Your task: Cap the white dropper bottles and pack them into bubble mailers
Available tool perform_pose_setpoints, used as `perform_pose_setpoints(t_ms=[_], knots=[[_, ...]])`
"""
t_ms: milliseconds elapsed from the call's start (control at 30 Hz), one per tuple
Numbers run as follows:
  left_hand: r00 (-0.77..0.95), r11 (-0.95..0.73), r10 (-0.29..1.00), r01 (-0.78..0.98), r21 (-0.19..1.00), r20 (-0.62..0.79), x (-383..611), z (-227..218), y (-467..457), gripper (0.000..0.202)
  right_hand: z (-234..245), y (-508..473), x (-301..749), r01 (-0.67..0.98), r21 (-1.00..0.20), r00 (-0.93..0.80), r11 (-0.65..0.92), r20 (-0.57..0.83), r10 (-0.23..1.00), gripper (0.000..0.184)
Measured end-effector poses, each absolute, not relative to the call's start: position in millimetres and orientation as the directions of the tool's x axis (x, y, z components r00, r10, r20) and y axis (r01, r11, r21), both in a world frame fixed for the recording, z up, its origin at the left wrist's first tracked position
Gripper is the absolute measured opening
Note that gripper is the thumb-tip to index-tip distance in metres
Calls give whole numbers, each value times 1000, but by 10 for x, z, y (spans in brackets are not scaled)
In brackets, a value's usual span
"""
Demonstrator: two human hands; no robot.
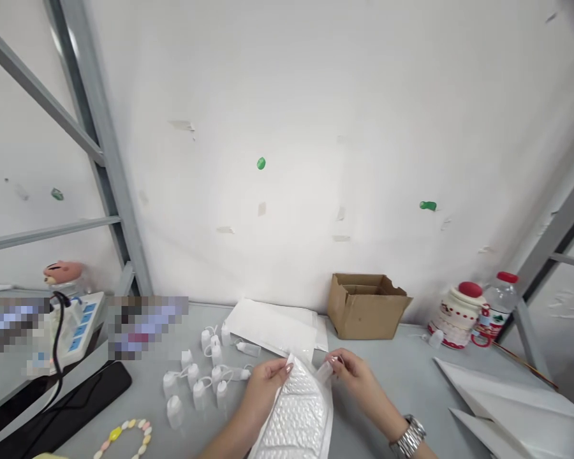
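Note:
A white bubble mailer (296, 414) lies in front of me, its bubble-lined inside showing. My left hand (269, 376) pinches its upper left edge. At its upper right edge, my right hand (347, 370) is closed on a small clear plastic bottle (324, 372), partly hidden by the fingers and at the mailer's opening; I cannot tell how far inside it is. Left of my hands stand several small white-capped squeeze bottles (193, 376) with looped cap straps. A few of them lie on their sides, such as the bottle (249, 349) near the stacked white mailers (272, 324).
An open cardboard box (368, 315) stands against the wall. To the right are a lidded jar (456, 315), a clear bottle with a red cap (502, 299) and more white mailers (521, 408). A power strip (83, 325), a black pad (86, 408) and a bead bracelet (117, 435) lie left.

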State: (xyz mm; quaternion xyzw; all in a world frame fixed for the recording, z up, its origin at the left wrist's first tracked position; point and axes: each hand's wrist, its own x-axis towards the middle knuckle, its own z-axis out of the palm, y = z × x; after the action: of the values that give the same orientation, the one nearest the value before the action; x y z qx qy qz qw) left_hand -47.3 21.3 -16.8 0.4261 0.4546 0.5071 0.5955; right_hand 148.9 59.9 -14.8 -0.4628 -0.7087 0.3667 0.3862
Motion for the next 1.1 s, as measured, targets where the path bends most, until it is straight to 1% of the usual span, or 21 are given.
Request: perform_pose_setpoints(t_ms=[67,133,267,333,500,667,733,833,900,967,1033,1100], knots=[[47,154,988,-182,971,-148,-478,-149,201,44,-149,631,1497,267,-945,-333,189,93,938,36],[40,175,985,-163,971,-170,-481,-131,189,43,-145,632,1496,174,-980,-360,93,25,932,36],[54,183,982,-98,978,-179,-494,-104,188,41,-120,579,1470,-7,-998,-352,-61,-55,934,35],[61,198,979,-65,978,-194,-501,-105,195,41,-114,561,1459,-65,-993,-347,-102,-74,935,36],[101,225,971,-71,972,-218,-501,-161,208,43,-117,553,1437,-57,-994,-354,-95,-69,933,38],[239,262,945,-136,956,-225,-497,-211,197,46,-128,522,1360,-70,-997,-368,-44,-15,930,37],[256,280,936,-129,951,-241,-499,-229,195,47,-126,502,1336,-80,-996,-393,-42,-7,920,38],[228,285,940,-110,952,-255,-496,-262,197,48,-121,484,1339,-36,-997,-446,-63,-40,894,39],[205,287,943,-113,951,-261,-489,-273,197,50,-132,484,1356,36,-996,-480,-87,-94,872,40],[171,281,951,-123,952,-259,-481,-262,194,53,-163,493,1363,99,-992,-489,-79,-118,864,41],[132,262,961,-138,955,-244,-475,-229,188,54,-209,504,1346,105,-993,-451,-49,-91,888,40],[98,246,968,-156,957,-232,-474,-189,182,51,-252,506,1307,50,-998,-363,-34,-50,931,40]])
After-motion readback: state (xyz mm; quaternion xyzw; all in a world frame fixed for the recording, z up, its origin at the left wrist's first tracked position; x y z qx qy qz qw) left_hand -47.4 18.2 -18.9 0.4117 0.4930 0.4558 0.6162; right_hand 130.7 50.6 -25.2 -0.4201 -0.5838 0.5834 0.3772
